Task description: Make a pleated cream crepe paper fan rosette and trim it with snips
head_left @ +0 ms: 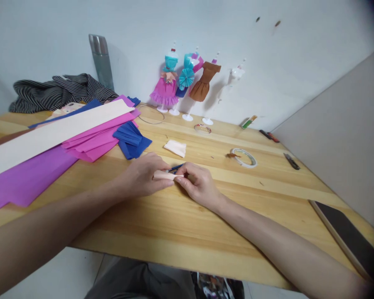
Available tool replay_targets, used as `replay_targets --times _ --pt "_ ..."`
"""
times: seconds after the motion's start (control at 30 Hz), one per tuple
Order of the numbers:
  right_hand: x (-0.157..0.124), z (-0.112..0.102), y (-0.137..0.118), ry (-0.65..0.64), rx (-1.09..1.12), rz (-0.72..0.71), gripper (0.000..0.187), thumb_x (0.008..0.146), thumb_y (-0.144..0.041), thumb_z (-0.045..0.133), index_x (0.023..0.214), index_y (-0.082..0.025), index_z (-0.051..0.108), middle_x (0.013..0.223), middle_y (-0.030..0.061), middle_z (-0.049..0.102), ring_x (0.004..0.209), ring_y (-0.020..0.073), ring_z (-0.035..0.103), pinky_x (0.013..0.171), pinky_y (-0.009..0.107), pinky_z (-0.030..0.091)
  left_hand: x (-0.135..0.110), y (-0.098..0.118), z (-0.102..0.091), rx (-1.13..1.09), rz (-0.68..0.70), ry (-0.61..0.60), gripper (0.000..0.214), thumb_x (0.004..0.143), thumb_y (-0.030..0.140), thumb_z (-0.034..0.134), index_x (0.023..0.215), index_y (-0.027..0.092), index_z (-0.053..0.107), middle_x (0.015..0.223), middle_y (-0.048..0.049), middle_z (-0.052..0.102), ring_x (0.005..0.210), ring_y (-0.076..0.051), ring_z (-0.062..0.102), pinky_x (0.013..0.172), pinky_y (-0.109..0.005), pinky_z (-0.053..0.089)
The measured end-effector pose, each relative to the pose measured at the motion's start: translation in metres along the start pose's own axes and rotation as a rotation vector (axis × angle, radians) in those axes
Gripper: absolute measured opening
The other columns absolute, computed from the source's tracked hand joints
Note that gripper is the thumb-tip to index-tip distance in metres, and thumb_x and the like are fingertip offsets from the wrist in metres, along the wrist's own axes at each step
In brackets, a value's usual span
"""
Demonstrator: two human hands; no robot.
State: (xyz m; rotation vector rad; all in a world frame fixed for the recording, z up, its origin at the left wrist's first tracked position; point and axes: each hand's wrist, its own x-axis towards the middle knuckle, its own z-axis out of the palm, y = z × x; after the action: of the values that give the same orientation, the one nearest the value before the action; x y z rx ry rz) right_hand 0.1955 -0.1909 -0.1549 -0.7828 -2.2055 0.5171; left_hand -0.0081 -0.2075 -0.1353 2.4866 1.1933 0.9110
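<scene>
My left hand (143,176) and my right hand (198,182) meet at the middle of the wooden table (187,224). Between their fingertips they pinch a small folded piece of cream paper (164,175). A thin blue strip (176,167) shows just behind the fingers. Both hands are closed on the cream piece and rest on the tabletop.
Long sheets of cream (50,135), pink (96,139), purple (25,178) and blue crepe paper (131,139) lie at the left. A folded cream piece (175,148), a tape roll (244,157), a small clipper (291,161), paper-dressed mannequins (166,85), a steel flask (101,60), striped cloth (56,91) and a dark tablet (349,236) are about.
</scene>
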Motion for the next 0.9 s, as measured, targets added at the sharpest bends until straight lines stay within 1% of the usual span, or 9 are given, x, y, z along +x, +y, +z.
replay_targets --times 0.07,0.1,0.17,0.3,0.43,0.53,0.67,0.8,0.9 --pt "0.0002 0.0006 -0.0001 -0.001 -0.004 -0.001 0.015 0.086 -0.024 0.055 0.072 -0.018 0.056 0.064 0.0017 0.059 0.058 0.0131 0.052 0.055 0.024 0.04 -0.0002 0.001 0.0007 0.074 0.054 -0.08 0.016 0.079 0.03 0.057 0.073 0.016 0.064 0.071 -0.0036 0.063 0.076 -0.019 0.057 0.071 -0.03 0.041" --pt "0.0004 0.0008 -0.0001 0.0 -0.006 -0.002 0.015 0.086 -0.024 0.055 0.072 -0.018 0.056 0.064 0.0016 0.059 0.058 0.013 0.052 0.055 0.024 0.04 -0.0005 0.0012 0.0007 0.1 0.055 -0.11 0.018 0.081 0.027 0.055 0.07 0.016 0.063 0.069 -0.0035 0.062 0.075 -0.019 0.056 0.07 -0.03 0.04" --pt "0.0006 0.0012 0.0001 0.008 -0.01 -0.009 0.015 0.086 -0.023 0.055 0.072 -0.018 0.056 0.063 0.0012 0.058 0.057 0.0125 0.052 0.054 0.024 0.04 -0.0013 0.0012 0.0005 0.129 0.038 -0.127 0.023 0.085 0.023 0.05 0.066 0.016 0.061 0.066 -0.003 0.06 0.073 -0.018 0.054 0.067 -0.029 0.038" --pt "0.0008 0.0014 0.0006 0.02 -0.008 -0.016 0.014 0.085 -0.023 0.057 0.073 -0.017 0.058 0.063 0.0013 0.058 0.057 0.0122 0.052 0.053 0.023 0.039 -0.0026 0.0015 -0.0008 0.145 0.012 -0.134 0.023 0.085 0.02 0.05 0.064 0.016 0.058 0.064 -0.0026 0.058 0.071 -0.017 0.052 0.061 -0.027 0.034" --pt "0.001 0.0007 0.0006 0.028 -0.008 -0.021 0.013 0.085 -0.022 0.057 0.073 -0.017 0.059 0.064 0.0015 0.059 0.058 0.0128 0.052 0.054 0.024 0.04 -0.0021 0.0029 -0.0018 0.154 -0.003 -0.148 0.022 0.082 0.017 0.05 0.06 0.016 0.054 0.062 -0.0022 0.057 0.068 -0.017 0.052 0.059 -0.027 0.032" --pt "0.0011 0.0004 0.0009 0.02 -0.007 -0.028 0.014 0.086 -0.023 0.056 0.074 -0.017 0.059 0.065 0.0025 0.06 0.059 0.0135 0.053 0.056 0.025 0.04 -0.0015 0.0035 -0.0021 0.167 -0.038 -0.148 0.023 0.08 0.015 0.048 0.058 0.016 0.052 0.06 -0.0019 0.056 0.066 -0.016 0.051 0.059 -0.026 0.032" --pt "0.0018 0.0008 0.0017 0.016 0.011 -0.061 0.016 0.087 -0.026 0.055 0.074 -0.018 0.058 0.065 0.0031 0.06 0.06 0.0139 0.054 0.056 0.025 0.041 -0.0015 0.0047 -0.0032 0.176 -0.056 -0.156 0.025 0.082 0.015 0.046 0.058 0.015 0.053 0.06 -0.0019 0.054 0.065 -0.015 0.05 0.057 -0.026 0.031" --pt "0.0029 0.0005 0.002 0.019 0.04 -0.044 0.013 0.086 -0.024 0.055 0.076 -0.017 0.06 0.067 0.0033 0.061 0.06 0.0134 0.054 0.056 0.025 0.042 -0.0015 0.0068 -0.006 0.152 -0.047 -0.158 0.028 0.082 0.015 0.046 0.055 0.015 0.052 0.058 -0.0013 0.051 0.064 -0.014 0.05 0.057 -0.025 0.031" --pt "0.0035 -0.0014 0.0022 0.03 0.068 -0.029 0.011 0.086 -0.021 0.054 0.079 -0.016 0.062 0.069 0.0033 0.062 0.061 0.0132 0.055 0.057 0.025 0.043 -0.0012 0.0084 -0.0092 0.102 -0.098 -0.143 0.027 0.082 0.017 0.046 0.058 0.015 0.057 0.06 -0.001 0.053 0.061 -0.013 0.05 0.057 -0.025 0.032"
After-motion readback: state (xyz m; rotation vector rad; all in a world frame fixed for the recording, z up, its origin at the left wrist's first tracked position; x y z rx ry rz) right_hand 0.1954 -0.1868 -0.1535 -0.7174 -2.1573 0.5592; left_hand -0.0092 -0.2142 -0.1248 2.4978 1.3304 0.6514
